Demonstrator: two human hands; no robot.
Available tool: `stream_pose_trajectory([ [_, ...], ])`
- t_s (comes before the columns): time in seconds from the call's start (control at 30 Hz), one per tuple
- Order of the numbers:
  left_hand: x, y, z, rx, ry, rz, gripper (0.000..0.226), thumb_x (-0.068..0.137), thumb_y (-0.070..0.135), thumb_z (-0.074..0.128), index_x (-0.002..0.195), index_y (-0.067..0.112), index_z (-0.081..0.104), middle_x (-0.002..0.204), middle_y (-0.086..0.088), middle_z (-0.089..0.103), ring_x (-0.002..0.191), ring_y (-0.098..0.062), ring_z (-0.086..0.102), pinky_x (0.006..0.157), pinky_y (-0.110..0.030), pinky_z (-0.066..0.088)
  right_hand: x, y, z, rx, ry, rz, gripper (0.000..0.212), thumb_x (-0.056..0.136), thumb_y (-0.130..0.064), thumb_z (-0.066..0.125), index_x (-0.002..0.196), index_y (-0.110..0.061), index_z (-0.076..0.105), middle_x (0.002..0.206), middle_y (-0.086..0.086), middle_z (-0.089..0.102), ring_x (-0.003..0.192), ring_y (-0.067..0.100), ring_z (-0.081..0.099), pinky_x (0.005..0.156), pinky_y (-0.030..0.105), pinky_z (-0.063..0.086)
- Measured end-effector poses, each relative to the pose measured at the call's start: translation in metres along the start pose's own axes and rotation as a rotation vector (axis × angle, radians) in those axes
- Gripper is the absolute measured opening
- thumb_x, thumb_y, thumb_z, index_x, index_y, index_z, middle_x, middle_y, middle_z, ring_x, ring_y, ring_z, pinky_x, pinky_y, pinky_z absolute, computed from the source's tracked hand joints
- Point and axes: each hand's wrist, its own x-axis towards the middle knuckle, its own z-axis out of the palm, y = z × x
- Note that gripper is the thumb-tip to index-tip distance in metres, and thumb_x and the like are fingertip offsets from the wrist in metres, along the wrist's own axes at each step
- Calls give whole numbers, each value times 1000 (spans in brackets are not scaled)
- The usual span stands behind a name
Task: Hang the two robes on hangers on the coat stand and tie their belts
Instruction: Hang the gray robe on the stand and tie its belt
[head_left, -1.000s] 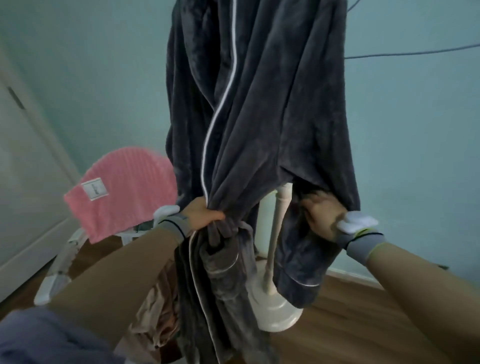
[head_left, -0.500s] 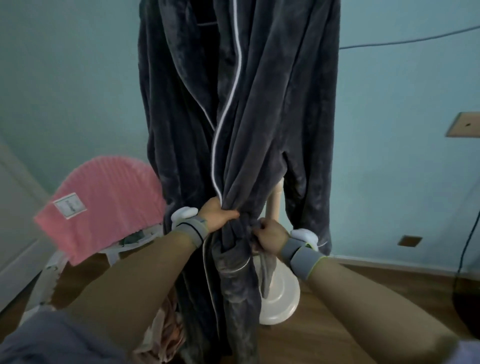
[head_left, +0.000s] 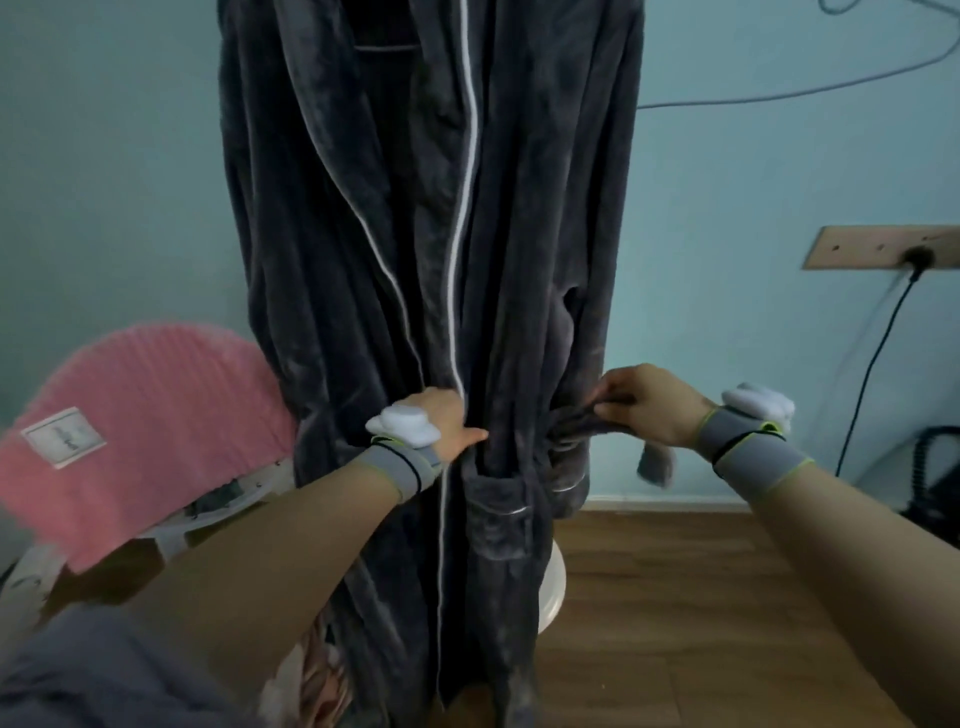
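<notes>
**Belt drawn out to the robe's right**

A dark grey robe (head_left: 415, 260) with pale piping hangs before a blue wall. The left hand (head_left: 441, 423) presses its front at the waist; the right hand (head_left: 649, 405) pinches the belt (head_left: 576, 421), pulled sideways. A pink towel (head_left: 140, 426) drapes a chair at left.

You get no readable text here: the white label (head_left: 63, 437) on the pink cover (head_left: 156, 415) is too blurred to make out.

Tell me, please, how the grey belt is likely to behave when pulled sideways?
Probably floppy: beyond the right hand, the belt end droops. It looks plush like the robe, so likely grippy; the robe would probably bunch.
</notes>
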Motion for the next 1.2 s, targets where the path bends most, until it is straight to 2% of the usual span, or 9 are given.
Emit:
stream_pose_trajectory([
  [0.07, -13, 29, -8, 38, 117, 279, 32, 93, 35, 49, 91, 4, 56, 105, -17, 63, 98, -34, 60, 76, -37, 47, -1, 5, -2, 102, -10, 1, 10, 88, -12, 56, 91, -18, 64, 92, 4, 65, 90, 18, 59, 80, 23, 40],
  [0.2, -7, 65, -4, -64, 150, 655, 48, 89, 25, 58, 132, 9, 43, 142, -9, 42, 140, -25, 29, 114, -35, 22, -7, 7, -5, 142, -25, -75, 12, 87, -11, 59, 92, -18, 67, 84, -5, 64, 83, 11, 59, 75, 19, 43],
  [0.3, 9, 69, 7, 157, 36, 543, 51, 88, 48, 51, 134, 26, 43, 147, -4, 39, 147, -18, 11, 118, -43, -7, -16, 13, -12, 164, -46, -127, 21, 86, -11, 60, 79, -31, 63, 77, -17, 63, 71, -6, 58, 73, 11, 44],
  [0.4, 21, 65, 11, 138, -75, 372, 27, 89, 52, 47, 103, 33, 61, 138, -12, 45, 142, -33, 19, 117, -56, -10, -24, 24, -20, 173, -44, -104, 19, 86, -11, 62, 80, -29, 64, 74, -21, 62, 62, -19, 56, 65, -1, 41],
  [0.5, 23, 59, 9, 57, -14, 365, 22, 90, 44, 50, 89, 26, 62, 120, -13, 49, 132, -40, 30, 116, -58, -7, -26, 36, -17, 459, -103, 29, 6, 87, -17, 61, 82, -19, 64, 69, -10, 64, 66, -1, 58, 66, 7, 44],
  [0.7, 9, 62, 3, 28, 121, 411, 25, 92, 29, 50, 115, 25, 59, 94, 0, 36, 111, -25, 43, 114, -50, 3, -6, 24, 53, 1046, -280, 436, 44, 94, -46, 39, 88, -9, 63, 81, 16, 64, 71, 27, 61, 78, 45, 53],
  [0.83, 4, 59, 1, 45, 97, 404, 30, 91, 32, 52, 120, 25, 57, 109, -6, 50, 116, -21, 40, 112, -47, 6, -5, 3, 68, 1278, -215, 454, 24, 97, -18, 45, 82, -6, 59, 61, 11, 60, 60, 23, 59, 55, 28, 55],
  [1.0, 11, 52, -2, 16, -59, 324, 30, 86, 44, 56, 104, 22, 62, 94, 1, 39, 114, -26, 44, 111, -49, 11, -1, 21, 62, 132, 91, 141, 7, 86, -8, 53, 80, -12, 51, 86, 17, 66, 85, 32, 61, 72, 35, 44],
  [1.2, 12, 53, -2, -76, -104, 316, 47, 85, 46, 56, 128, 30, 46, 77, 14, 49, 122, -16, 41, 112, -50, 11, 0, 36, 56, 113, 167, -4, 28, 76, 7, 44, 74, -21, 43, 80, 10, 66, 80, 32, 58, 67, 32, 43],
])
